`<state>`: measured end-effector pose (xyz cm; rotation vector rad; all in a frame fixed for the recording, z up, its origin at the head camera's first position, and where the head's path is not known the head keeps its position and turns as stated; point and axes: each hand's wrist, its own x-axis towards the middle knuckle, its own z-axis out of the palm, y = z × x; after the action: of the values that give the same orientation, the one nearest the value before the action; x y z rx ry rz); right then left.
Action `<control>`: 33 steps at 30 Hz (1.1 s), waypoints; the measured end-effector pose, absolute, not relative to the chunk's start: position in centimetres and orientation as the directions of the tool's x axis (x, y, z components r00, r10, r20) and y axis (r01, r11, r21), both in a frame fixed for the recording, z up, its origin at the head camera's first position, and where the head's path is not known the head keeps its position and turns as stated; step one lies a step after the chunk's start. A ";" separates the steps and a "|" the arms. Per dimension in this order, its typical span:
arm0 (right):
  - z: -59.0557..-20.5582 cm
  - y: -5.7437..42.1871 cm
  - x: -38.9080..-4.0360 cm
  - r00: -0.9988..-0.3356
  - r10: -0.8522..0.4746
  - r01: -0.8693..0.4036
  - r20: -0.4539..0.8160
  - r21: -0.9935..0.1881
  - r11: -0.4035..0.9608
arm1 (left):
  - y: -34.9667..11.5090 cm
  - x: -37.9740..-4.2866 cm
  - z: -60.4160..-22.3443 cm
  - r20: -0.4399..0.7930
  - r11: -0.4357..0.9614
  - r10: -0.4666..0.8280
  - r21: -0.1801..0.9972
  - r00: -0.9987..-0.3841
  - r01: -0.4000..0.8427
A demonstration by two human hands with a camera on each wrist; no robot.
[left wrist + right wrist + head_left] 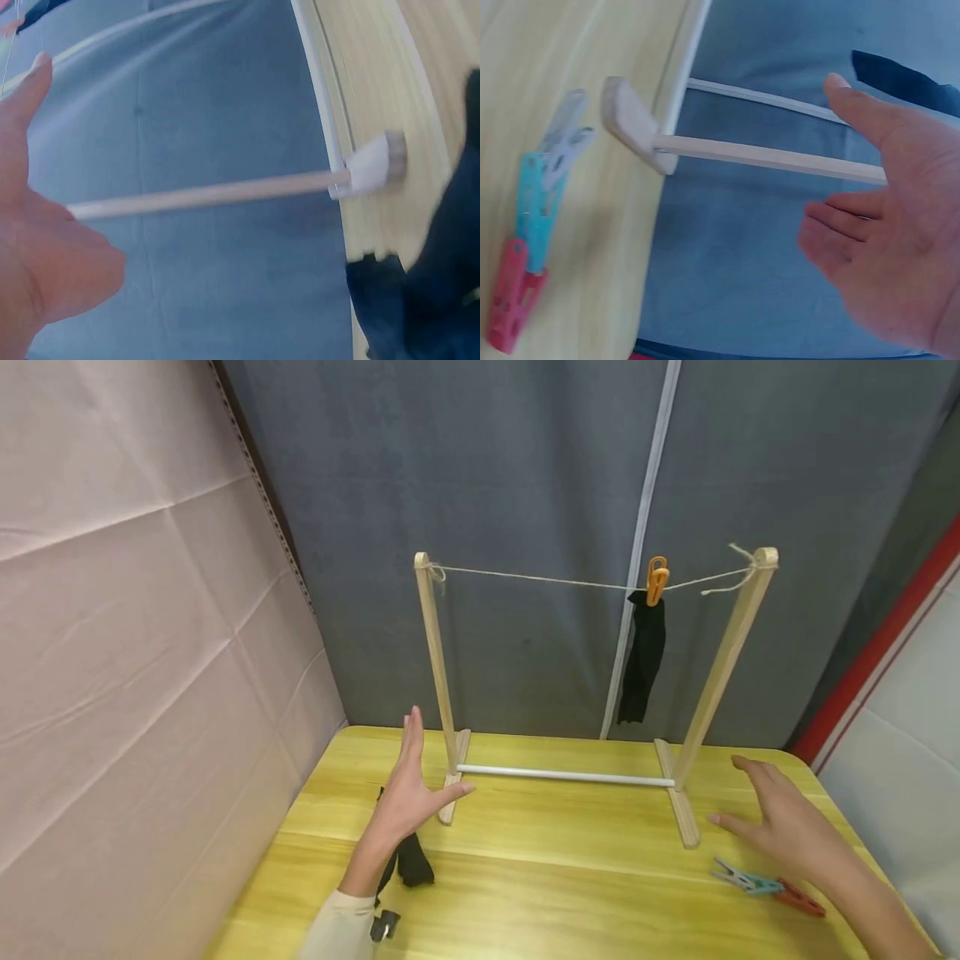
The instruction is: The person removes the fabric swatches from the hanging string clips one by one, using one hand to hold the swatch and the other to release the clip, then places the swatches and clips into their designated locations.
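Observation:
A small wooden clothes rack [438,668] stands on the table, string [540,579] tied between its posts. From the string hangs a black strip of cloth [642,660], pinned by an orange clothespin [657,582]. My left hand [405,802] hovers by the left post, fingers straight, thumb spread, holding nothing. Below it lies more black cloth [414,862], partly hidden by the hand and forearm. Beyond the right post, my right hand [795,827] is held in the air, fingers relaxed and apart from the thumb. Close under it lie grey [566,139], teal [536,210] and red [514,304] clothespins.
A white bar [566,775] joins the rack's feet across the yellow wood-grain table [555,893]. Behind rises a grey curtain [510,485]; a pale sheet [135,610] covers the left side. A small dark object [384,926] sits near the left sleeve.

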<state>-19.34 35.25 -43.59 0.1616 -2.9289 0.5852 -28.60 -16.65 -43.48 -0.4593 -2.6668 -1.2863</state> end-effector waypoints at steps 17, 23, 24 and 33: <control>-38.2 32.2 -20.0 -0.833 -0.032 -0.280 0.552 -0.372 0.885 | -8.1 -29.2 -42.1 0.357 0.462 0.381 0.725 -0.853 0.510; -36.4 31.2 -20.3 -0.775 -0.032 -0.318 0.631 -0.346 0.883 | -4.8 -30.6 -42.1 0.391 0.362 0.413 0.758 -0.823 0.542; -36.1 31.0 -20.3 -0.760 -0.042 -0.333 0.649 -0.333 0.882 | -4.3 -30.9 -42.1 0.396 0.345 0.411 0.766 -0.821 0.542; -32.9 29.6 -21.5 -0.620 -0.159 -0.459 0.768 -0.191 0.868 | 0.1 -32.5 -42.7 0.536 -0.050 0.376 0.827 -0.756 0.561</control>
<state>-21.51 29.62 -32.94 0.4442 -2.2278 0.4755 -32.47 0.07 -42.74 -1.0268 -2.0597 -1.9200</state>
